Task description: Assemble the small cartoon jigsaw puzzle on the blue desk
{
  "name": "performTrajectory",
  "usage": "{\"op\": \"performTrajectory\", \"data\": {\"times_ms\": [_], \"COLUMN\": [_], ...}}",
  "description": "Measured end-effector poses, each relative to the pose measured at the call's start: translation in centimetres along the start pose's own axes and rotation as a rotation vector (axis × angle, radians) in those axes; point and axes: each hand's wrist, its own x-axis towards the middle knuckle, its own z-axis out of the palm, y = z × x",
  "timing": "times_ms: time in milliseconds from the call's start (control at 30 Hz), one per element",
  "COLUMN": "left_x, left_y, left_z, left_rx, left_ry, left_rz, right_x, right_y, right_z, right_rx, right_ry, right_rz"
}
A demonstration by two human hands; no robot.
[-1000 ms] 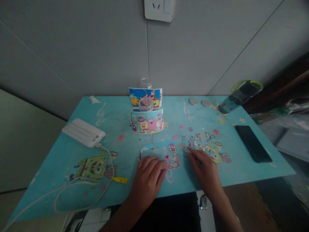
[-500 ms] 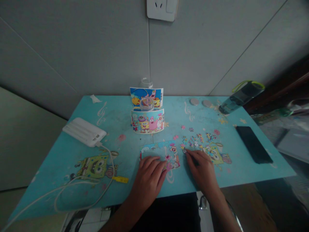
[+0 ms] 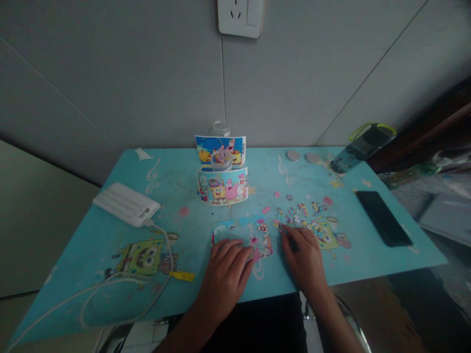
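Observation:
A partly joined jigsaw puzzle (image 3: pixel 265 236) lies on the table, with pieces linked along its top and right side and bare table showing in its middle. Across its lower left part rests my left hand (image 3: pixel 227 268), fingers stretched out and flat. My right hand (image 3: pixel 304 255) is just right of the puzzle, thumb and forefinger closed on a small puzzle piece (image 3: pixel 281 228) at the tabletop. Loose puzzle pieces (image 3: pixel 294 215) lie scattered beyond its fingertips. Behind the puzzle stands a curved picture card (image 3: pixel 223 189) with cartoon figures.
A second picture card (image 3: pixel 238 144) and clear jars (image 3: pixel 221 128) stand behind. Left is a white power bank (image 3: pixel 127 203) with a cable (image 3: pixel 170 250). To the right are a black phone (image 3: pixel 383 218), a bottle (image 3: pixel 358 149) and two round lids (image 3: pixel 293 155) on the blue table (image 3: pixel 91 255).
The view has shifted slightly, so everything sits a little to the left. Both hands keep nearly the same places, the left on the puzzle and the right at the loose pieces.

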Motion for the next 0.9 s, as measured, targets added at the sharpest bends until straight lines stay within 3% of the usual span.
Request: {"op": "performTrajectory", "data": {"times_ms": [233,433,900], "left_x": [0.0,0.0,-0.1], "left_y": [0.5,0.5,0.0], "left_z": [-0.1,-0.2,0.7], "left_rx": [0.045,0.041,0.079], "left_ry": [0.049,0.063,0.028], "left_rz": [0.057,0.06,0.126], "right_x": [-0.2,-1.9,-2.2], "right_y": [-0.9,-4.2,-4.9], "right_z": [-0.3,-0.1,-0.7], "right_rx": [0.165,0.435,0.429], "right_ry": [0.049,-0.108,-0.178], "right_rz": [-0.033,-0.121,-0.134]}}
